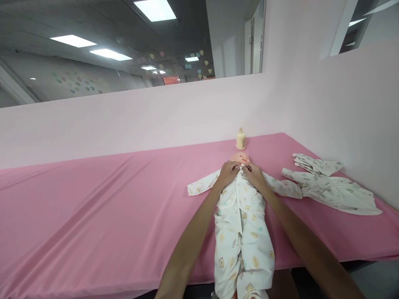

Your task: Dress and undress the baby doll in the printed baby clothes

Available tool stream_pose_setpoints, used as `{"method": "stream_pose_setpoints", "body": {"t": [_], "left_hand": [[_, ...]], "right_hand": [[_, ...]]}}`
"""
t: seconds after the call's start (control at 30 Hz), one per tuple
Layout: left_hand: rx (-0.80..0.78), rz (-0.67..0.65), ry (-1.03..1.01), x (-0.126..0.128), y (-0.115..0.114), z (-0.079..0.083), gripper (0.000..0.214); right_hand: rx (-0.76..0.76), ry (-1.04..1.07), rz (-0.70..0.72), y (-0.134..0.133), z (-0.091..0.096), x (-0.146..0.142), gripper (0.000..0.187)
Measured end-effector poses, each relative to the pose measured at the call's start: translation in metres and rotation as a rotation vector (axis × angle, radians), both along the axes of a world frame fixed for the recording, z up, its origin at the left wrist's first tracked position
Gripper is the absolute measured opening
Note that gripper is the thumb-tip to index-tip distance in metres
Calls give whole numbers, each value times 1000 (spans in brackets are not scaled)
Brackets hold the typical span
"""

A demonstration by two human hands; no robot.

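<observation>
A baby doll (240, 157) lies on its back on the pink sheet, head toward the wall. It wears a white printed baby jacket (229, 195) and matching pants (256, 236); the sleeves spread to both sides. At the jacket's collar, just below the doll's chin, my left hand (229, 172) pinches the left edge of the neckline. My right hand (253, 173) pinches the other edge, close beside it. The fingers of both hands are bent together, and the fastening between them is too small to make out.
A cream pump bottle (241, 140) stands behind the doll's head by the wall. More white printed baby clothes (339, 193) lie crumpled at the right. The pink sheet (109, 220) covers the table up to its front edge. A window (124, 45) runs above the wall.
</observation>
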State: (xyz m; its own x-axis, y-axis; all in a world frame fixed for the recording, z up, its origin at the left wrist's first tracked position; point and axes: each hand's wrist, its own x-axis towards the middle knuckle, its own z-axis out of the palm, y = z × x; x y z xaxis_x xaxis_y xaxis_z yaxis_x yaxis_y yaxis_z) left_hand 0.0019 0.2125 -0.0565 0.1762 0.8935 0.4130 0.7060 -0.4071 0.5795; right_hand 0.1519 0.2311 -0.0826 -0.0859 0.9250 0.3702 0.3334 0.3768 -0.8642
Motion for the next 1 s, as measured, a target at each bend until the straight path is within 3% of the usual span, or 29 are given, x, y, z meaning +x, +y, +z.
{"method": "stream_pose_setpoints", "body": {"t": [0.63, 0.83, 1.0], "left_hand": [[-45, 11, 0, 1, -2, 2, 20], [-133, -46, -245, -6, -1, -1, 15], [-173, 67, -457, -10, -5, -9, 19]], "right_hand": [[22, -40, -12, -1, 0, -1, 28], [-26, -70, -182, -6, 3, 1, 27], [-6, -107, -296, -18, 12, -1, 28]]}}
